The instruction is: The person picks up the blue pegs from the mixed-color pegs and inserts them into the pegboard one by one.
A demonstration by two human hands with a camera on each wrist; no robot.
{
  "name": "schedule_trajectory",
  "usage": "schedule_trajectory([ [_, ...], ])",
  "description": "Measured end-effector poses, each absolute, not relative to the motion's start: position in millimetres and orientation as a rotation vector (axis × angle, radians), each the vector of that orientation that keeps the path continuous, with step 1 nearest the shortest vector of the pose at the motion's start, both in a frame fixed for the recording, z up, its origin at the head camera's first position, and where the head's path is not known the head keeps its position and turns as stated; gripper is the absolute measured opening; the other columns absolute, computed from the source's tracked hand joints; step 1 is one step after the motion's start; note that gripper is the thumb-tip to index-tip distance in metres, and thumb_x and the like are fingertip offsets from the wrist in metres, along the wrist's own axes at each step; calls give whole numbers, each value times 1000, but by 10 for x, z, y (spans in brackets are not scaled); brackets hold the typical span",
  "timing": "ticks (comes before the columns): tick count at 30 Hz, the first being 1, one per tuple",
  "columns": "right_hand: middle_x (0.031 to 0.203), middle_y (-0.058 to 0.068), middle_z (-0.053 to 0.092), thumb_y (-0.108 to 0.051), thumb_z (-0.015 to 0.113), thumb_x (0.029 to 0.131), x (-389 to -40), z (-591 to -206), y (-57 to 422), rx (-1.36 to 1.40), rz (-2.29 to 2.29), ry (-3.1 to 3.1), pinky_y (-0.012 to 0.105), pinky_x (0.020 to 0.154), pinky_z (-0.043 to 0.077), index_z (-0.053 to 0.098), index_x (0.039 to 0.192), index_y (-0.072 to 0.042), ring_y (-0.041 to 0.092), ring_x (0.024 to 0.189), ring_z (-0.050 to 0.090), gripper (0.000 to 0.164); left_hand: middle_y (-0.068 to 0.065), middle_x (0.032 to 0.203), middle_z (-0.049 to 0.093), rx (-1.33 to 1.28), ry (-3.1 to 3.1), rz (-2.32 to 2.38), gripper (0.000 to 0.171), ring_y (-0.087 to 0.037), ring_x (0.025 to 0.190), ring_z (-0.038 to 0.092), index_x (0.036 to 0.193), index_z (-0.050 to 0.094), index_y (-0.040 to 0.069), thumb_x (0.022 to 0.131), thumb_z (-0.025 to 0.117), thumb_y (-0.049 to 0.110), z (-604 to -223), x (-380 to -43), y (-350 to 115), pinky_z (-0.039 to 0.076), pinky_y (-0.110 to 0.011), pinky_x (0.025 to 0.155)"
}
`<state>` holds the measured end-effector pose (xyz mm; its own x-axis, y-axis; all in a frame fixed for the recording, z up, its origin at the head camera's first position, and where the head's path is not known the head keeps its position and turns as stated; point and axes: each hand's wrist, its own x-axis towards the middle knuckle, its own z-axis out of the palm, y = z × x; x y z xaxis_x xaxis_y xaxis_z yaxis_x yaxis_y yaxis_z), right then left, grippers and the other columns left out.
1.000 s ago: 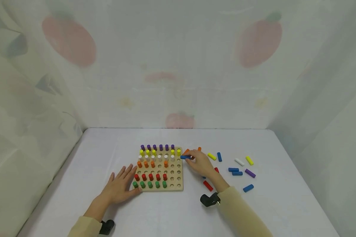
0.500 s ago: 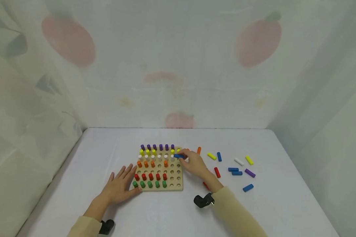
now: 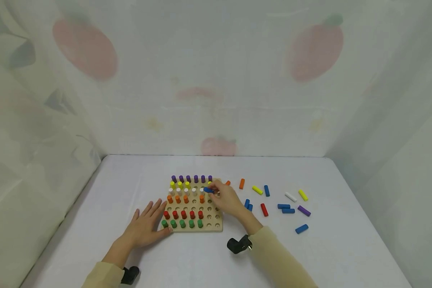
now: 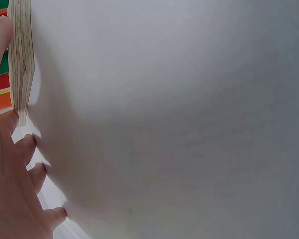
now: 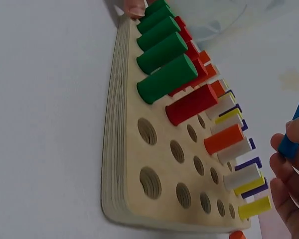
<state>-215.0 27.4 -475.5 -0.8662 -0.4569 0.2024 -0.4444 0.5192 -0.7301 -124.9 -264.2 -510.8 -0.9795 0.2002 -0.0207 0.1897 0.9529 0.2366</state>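
Note:
A wooden pegboard (image 3: 213, 221) lies on the table with rows of purple, yellow, white, orange, red and green pegs standing in it. Holes show between the orange and red rows and down the right side. My left hand (image 3: 142, 229) rests beside the board's left edge, fingers spread, thumb at its front left corner. Over the board's right part, my right hand (image 3: 227, 199) pinches a blue peg (image 3: 208, 190) between thumb and fingers. The right wrist view shows that blue peg (image 5: 294, 130) tilted and raised above the board, beyond the standing yellow peg (image 5: 255, 207).
Loose pegs lie right of the board: an orange peg (image 3: 242, 183), a red peg (image 3: 264, 210), a white peg (image 3: 291, 197), a purple peg (image 3: 304, 211), and several blue and yellow ones. A fabric curtain (image 3: 216, 100) hangs behind the table.
My right hand has moved left with the blue peg, from the board's right edge to over its right columns. Loose blue pegs behind the wrist have come into view. The left hand stays put.

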Motion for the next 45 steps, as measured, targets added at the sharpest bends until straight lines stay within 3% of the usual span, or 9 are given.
schedule_trajectory([
  [9,104,0,58,-13,60,89,-2124,-4726,125,-802,-1297,2695,19,77,49,58,108,-10,10,88,55,20,-8,152,25,295,3053,352,93,-38,137,22,147,24,20,75,49,74,-5118,-1264,-2630,13,-68,103],
  [16,102,0,58,-13,59,90,-2136,-4730,9,-887,-1295,2694,16,76,49,57,117,-12,9,87,56,28,-7,152,25,289,3051,344,94,-38,137,22,147,23,21,75,49,74,-5124,-1264,-2632,13,-68,103],
  [31,98,-3,60,-15,60,88,-2121,-4713,-238,-946,-1300,2572,12,72,49,57,108,-11,5,85,58,21,-8,151,26,304,3061,350,94,-39,136,23,147,25,19,75,49,74,-5098,-1250,-2607,14,-69,102],
  [38,97,-4,62,-15,59,89,-2117,-4697,-353,-989,-1291,2553,12,69,49,56,113,-10,5,85,60,25,-8,151,26,296,3055,349,94,-38,137,22,147,25,19,75,50,73,-5084,-1247,-2602,14,-69,102],
  [45,98,-8,62,-24,58,91,-2081,-4675,-442,-909,-1216,2563,13,74,49,56,114,-18,2,88,58,24,-7,151,26,292,3054,344,94,-38,137,22,147,25,19,75,49,74,-5072,-1245,-2583,14,-69,102],
])
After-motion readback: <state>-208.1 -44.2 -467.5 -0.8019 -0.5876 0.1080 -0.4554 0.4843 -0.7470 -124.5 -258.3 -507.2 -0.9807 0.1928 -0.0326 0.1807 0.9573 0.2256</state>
